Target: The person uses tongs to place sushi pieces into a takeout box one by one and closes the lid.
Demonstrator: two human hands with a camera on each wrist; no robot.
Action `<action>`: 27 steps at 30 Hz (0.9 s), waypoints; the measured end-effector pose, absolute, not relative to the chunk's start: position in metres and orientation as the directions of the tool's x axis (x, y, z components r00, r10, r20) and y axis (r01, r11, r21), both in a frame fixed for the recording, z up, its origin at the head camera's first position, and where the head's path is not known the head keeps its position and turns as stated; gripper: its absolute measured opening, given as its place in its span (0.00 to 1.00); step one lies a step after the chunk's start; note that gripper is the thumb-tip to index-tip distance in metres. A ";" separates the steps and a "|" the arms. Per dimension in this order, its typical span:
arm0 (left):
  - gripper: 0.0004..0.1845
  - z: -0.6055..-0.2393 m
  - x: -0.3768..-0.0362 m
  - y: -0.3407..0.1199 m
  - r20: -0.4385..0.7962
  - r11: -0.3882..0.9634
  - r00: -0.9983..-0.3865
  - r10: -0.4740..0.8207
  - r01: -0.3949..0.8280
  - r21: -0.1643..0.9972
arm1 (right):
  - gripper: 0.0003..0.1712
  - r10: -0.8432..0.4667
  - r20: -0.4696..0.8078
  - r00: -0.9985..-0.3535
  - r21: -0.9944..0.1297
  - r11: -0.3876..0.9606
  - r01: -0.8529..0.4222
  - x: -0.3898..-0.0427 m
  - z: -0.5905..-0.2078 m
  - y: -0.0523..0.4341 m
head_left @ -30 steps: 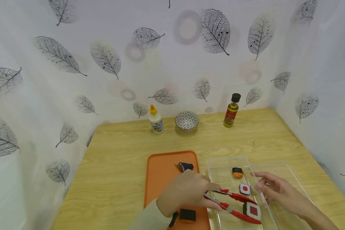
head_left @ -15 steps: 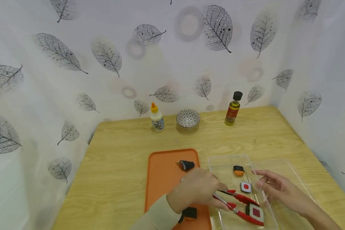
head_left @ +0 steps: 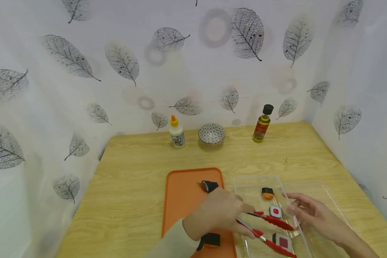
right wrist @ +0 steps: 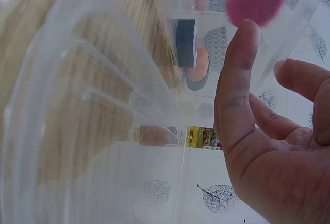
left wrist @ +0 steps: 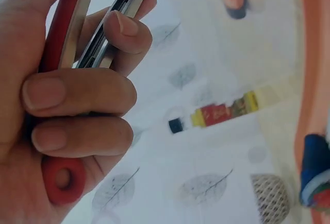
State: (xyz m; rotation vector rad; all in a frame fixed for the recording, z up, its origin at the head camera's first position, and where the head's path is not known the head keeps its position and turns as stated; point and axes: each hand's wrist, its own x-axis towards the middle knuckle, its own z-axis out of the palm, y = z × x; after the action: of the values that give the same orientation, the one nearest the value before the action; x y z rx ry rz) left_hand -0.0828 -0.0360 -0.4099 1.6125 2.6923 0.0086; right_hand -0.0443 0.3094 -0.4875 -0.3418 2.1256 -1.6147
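My left hand grips red-tipped metal tongs above a clear plastic box. The tongs' arms stand apart on either side of a large square sushi roll with a dark red centre, which lies in the box. In the left wrist view my left fingers curl round the handles. My right hand touches the box's right wall, fingers extended and loosely bent. Also in the box are a small sushi roll with a red centre and an orange sushi piece with a black band.
An orange tray left of the box holds a cone-shaped hand roll and a black-topped sushi piece. Another clear plastic piece lies at right. A glue bottle, patterned bowl and oil bottle stand behind.
The tongs held the large sushi roll and moved slightly right; now their arms have spread and the roll is let go in the box. My right hand stays by the wall.
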 end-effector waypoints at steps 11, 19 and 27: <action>0.42 -0.392 -0.095 -0.091 0.389 0.390 -0.447 0.805 0.894 0.220 | 0.28 -0.418 -0.218 -0.882 -0.939 0.336 0.073 -0.043 -0.487 0.311; 0.46 -0.394 -0.106 -0.155 0.421 0.505 -0.576 0.701 0.817 0.276 | 0.29 -0.432 -0.171 -0.886 -0.945 0.325 0.024 -0.043 -0.489 0.309; 0.45 -0.407 -0.106 -0.208 0.357 0.688 -0.757 0.547 0.650 0.323 | 0.30 -0.446 -0.134 -0.885 -0.949 0.316 -0.015 -0.043 -0.489 0.311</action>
State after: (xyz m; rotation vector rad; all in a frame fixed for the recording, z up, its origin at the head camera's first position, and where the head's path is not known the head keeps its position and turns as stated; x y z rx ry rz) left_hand -0.1055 -0.2077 -0.4067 1.1161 3.0971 0.7461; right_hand -0.0430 0.3111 -0.4892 -0.4107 2.2165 -1.5909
